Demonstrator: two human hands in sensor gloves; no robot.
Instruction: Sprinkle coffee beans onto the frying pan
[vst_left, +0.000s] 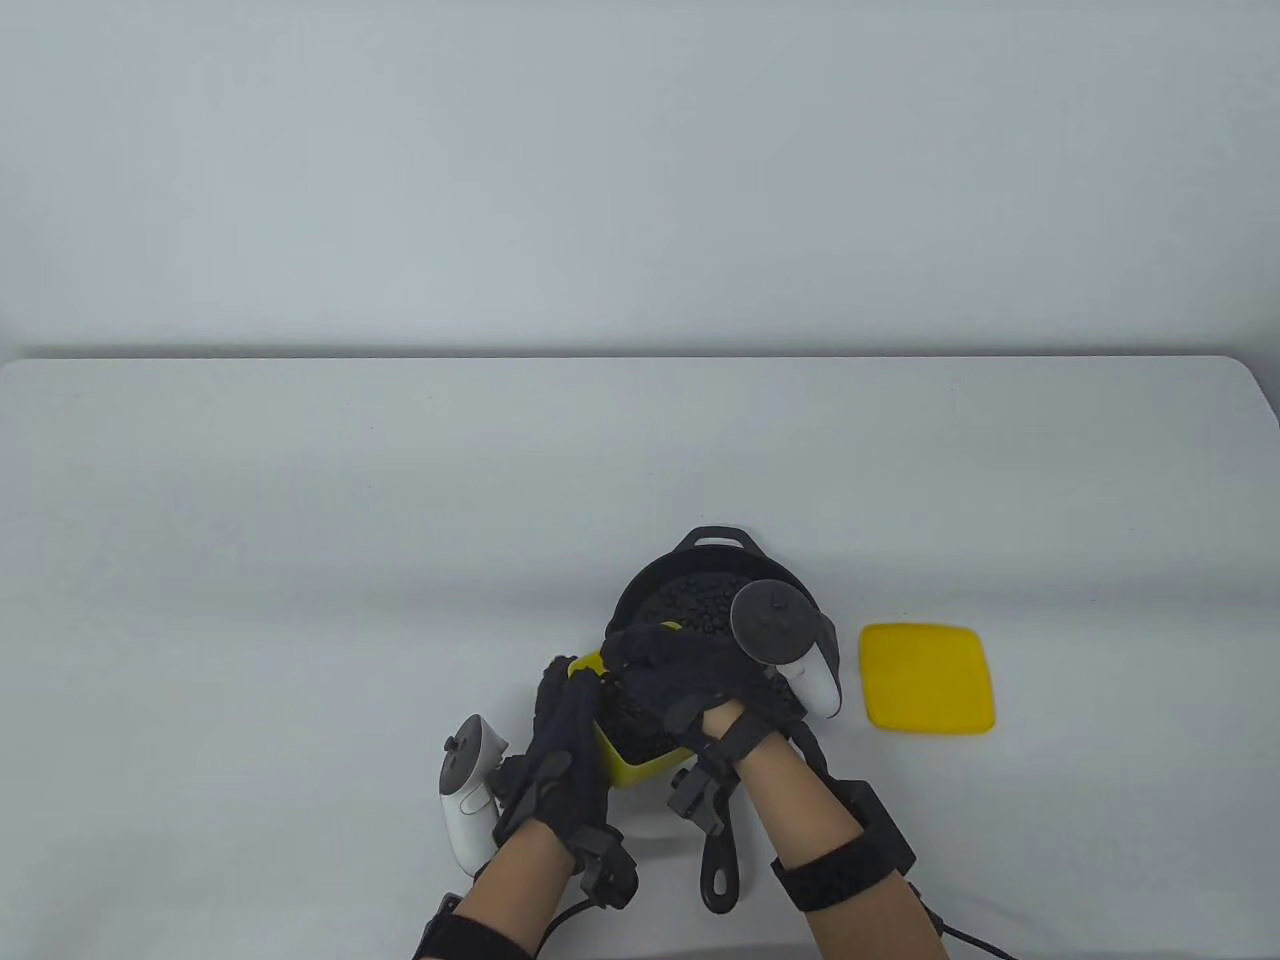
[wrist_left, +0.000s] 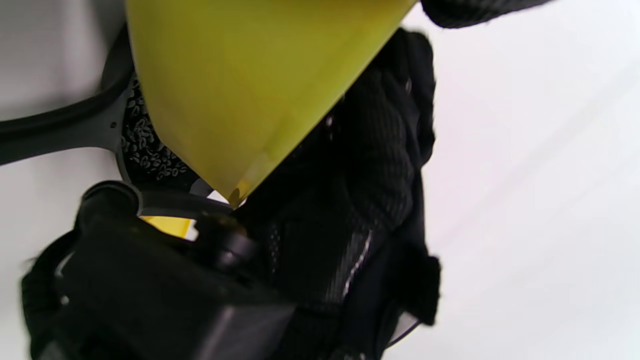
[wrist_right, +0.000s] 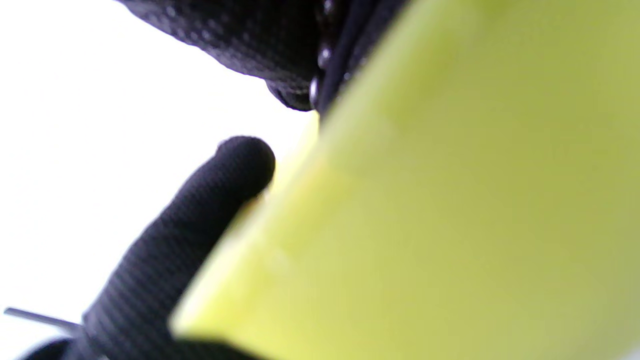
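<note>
A black frying pan (vst_left: 640, 590) sits near the table's front edge with its handle (vst_left: 722, 870) toward me; coffee beans (vst_left: 700, 605) cover its floor. A yellow tub (vst_left: 630, 768) with dark beans (vst_left: 640, 728) inside is held over the pan's left rim. My left hand (vst_left: 565, 695) grips the tub's left wall. My right hand (vst_left: 632, 650) lies across the tub's far rim and holds it. In the left wrist view the tub's underside (wrist_left: 240, 85) hangs above the beans in the pan (wrist_left: 145, 145). In the right wrist view a gloved finger (wrist_right: 200, 215) presses against the tub wall (wrist_right: 450, 200).
A yellow square lid (vst_left: 928, 678) lies flat on the white table (vst_left: 300, 560) right of the pan. The table's far edge runs across the middle of the table view.
</note>
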